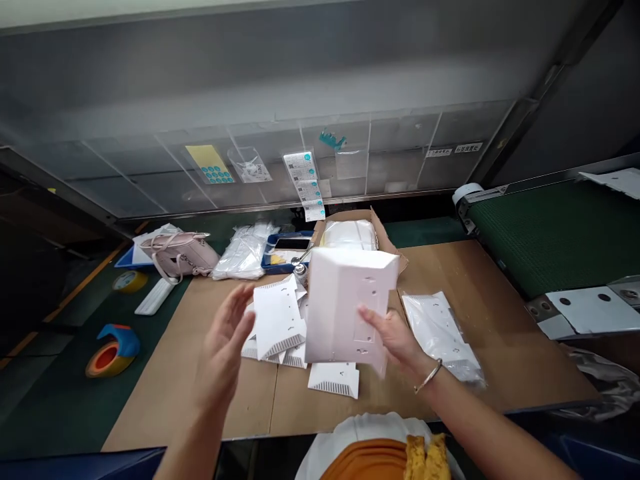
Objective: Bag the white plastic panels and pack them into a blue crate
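Note:
My right hand [397,337] grips a white plastic cover [333,300] by its right side, thumb across the face with its small slots and holes. The cover is held up above the table. To the left, my left hand [224,350] is raised with fingers apart and nothing in it. Just beyond that hand lies a loose pile of similar white covers [277,317] with slotted vent edges. One more white cover [335,380] lies below the held one, partly hidden by it. At right, white covers in a clear plastic bag [443,337] rest on the cardboard.
Behind stand a cardboard box [387,243], a blue tray [273,269] with a phone [293,245], plastic bags [245,250] and a pink handbag [187,257]. A tape dispenser [120,343] sits left. A green conveyor belt [550,220] runs at right; label pockets [400,143] hang behind.

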Tool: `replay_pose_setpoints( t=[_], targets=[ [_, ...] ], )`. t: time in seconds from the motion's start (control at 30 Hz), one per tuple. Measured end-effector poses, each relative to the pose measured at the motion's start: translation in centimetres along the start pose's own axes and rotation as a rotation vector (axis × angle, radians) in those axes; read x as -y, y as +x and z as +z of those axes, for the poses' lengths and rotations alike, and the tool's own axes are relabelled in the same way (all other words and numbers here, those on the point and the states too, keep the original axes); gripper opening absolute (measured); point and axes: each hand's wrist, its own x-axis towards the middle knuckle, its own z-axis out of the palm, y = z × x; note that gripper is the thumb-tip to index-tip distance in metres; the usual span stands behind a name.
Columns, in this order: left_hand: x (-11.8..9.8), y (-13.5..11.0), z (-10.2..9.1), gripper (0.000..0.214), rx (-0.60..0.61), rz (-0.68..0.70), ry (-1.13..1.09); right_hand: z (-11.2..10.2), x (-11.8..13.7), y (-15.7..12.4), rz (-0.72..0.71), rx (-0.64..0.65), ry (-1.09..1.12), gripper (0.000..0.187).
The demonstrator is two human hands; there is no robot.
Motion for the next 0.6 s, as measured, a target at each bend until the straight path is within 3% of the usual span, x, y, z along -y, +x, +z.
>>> replay_pose_setpoints(
  t=[0.07,0.13,0.2,0.3,0.4,0.5,0.6],
  targets=[
    [3.0,-1.1,1.8,0.050,-0.033,-0.211,-0.313,0.1,-0.8,0.7,0.063,-0.214,0.261,0.039],
    [5.0,-3.2,4.2,0.053,0.035,-0.418,-0.592,0.5,-1.5,0.9,0.099,-0.297,0.396,0.041],
    [5.2,-5.1,6.5,0.051,0.058,-0.576,-0.784,1.2,-2.1,0.7,0.108,-0.291,0.464,0.042],
    [3.1,-6.3,8.6,0.050,-0.031,-0.723,-0.878,2.4,-2.8,0.1,0.138,-0.213,0.501,0.047],
    [1.1,-5.6,8.8,0.053,-0.116,-0.775,-0.878,2.8,-3.0,-0.2,0.151,-0.130,0.481,0.048],
    [1.0,-4.6,8.1,0.056,-0.166,-0.805,-0.839,2.1,-3.0,-0.2,0.153,-0.081,0.381,0.046],
    [2.1,-3.9,7.3,0.059,-0.204,-0.776,-0.749,0.9,-3.0,-0.7,0.202,-0.018,-0.013,0.041]
  ],
)
